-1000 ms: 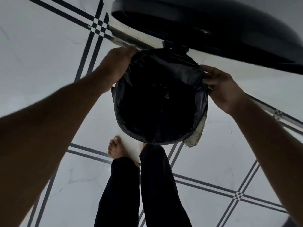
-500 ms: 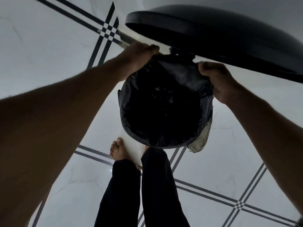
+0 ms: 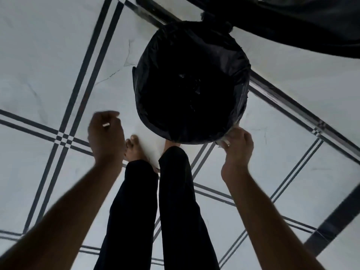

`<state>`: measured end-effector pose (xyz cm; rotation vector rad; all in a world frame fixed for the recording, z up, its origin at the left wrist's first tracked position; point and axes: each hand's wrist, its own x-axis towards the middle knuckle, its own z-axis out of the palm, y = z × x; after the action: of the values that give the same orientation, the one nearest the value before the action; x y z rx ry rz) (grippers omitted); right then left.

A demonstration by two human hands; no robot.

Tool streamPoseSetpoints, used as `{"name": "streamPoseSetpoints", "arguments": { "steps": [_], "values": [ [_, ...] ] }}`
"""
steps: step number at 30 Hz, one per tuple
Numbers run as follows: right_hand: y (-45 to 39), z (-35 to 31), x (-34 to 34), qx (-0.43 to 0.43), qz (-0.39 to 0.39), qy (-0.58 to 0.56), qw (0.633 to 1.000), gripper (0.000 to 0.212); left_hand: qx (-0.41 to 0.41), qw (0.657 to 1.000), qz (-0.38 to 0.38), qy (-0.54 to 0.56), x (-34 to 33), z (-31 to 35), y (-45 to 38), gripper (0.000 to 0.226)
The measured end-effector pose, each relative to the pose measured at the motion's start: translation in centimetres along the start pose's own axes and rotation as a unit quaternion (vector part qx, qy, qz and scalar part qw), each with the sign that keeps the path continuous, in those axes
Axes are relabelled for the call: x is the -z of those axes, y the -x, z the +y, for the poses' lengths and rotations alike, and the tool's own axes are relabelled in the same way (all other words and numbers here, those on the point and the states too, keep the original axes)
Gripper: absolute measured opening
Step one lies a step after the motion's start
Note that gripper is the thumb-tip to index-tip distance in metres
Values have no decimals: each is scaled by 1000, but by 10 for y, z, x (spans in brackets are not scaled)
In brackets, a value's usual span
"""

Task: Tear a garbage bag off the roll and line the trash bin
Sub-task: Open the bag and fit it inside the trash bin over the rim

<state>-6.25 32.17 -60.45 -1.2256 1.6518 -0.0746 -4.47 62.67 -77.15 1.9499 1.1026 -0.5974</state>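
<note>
A round trash bin stands on the floor straight ahead, and a black garbage bag (image 3: pixel 194 55) lines it and is folded over its rim. A pale loose corner of the bag (image 3: pixel 224 140) hangs at the near right of the rim. My right hand (image 3: pixel 237 149) pinches that corner, fingers closed on it. My left hand (image 3: pixel 106 135) hovers in the air left of the bin, well apart from it, fingers curled with nothing in them. The bin's open lid (image 3: pixel 292 22) stands up behind it at the top right.
The floor (image 3: pixel 48 65) is white tile with dark double stripes. My legs in black trousers (image 3: pixel 155 211) and bare feet (image 3: pixel 134 149) stand right in front of the bin. A dark strip (image 3: pixel 331 221) crosses the floor at the lower right.
Both hands left the far rim near the lid hinge. My right hand dropped to the near right rim and took the bag's corner; my left hand pulled back clear of the bin.
</note>
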Motion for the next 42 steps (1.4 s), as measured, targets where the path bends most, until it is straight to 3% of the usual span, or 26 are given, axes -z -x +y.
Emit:
{"name": "streamPoseSetpoints", "arguments": {
  "steps": [1,2,4,7,10,14,21,25,30,35,42],
  "values": [
    [3,-1,-3,-30,-20,-17,999,9,25,998,-23,54,22,108,86,17],
    [3,-2,-7,-74,-55,-31,995,14,52,988,-71,124,24,129,122,17],
    [-1,-3,-15,-103,-106,-49,988,21,104,971,-115,180,14,121,146,17],
    [-16,-12,-20,-124,-153,-150,969,42,224,929,-174,239,-1,126,156,42],
    [-31,-16,-10,-163,-184,-227,942,64,240,913,-185,275,-7,140,162,53],
    [-39,-10,2,-181,-232,-276,915,68,243,922,-174,246,-9,140,159,55],
    [-36,-2,-6,-170,-126,-288,934,40,231,926,-177,241,-4,144,148,50],
    [-36,-4,-13,-137,-113,-240,954,14,231,920,-175,263,-7,146,146,51],
    [-35,-1,-10,-126,-158,-157,967,38,237,910,-173,295,-13,148,146,52],
    [-42,-1,-4,-170,-162,-211,949,55,244,901,-166,318,-16,149,142,44],
    [-45,5,-4,-182,-154,-191,952,58,249,899,-145,330,-14,148,137,53]
  ]
}}
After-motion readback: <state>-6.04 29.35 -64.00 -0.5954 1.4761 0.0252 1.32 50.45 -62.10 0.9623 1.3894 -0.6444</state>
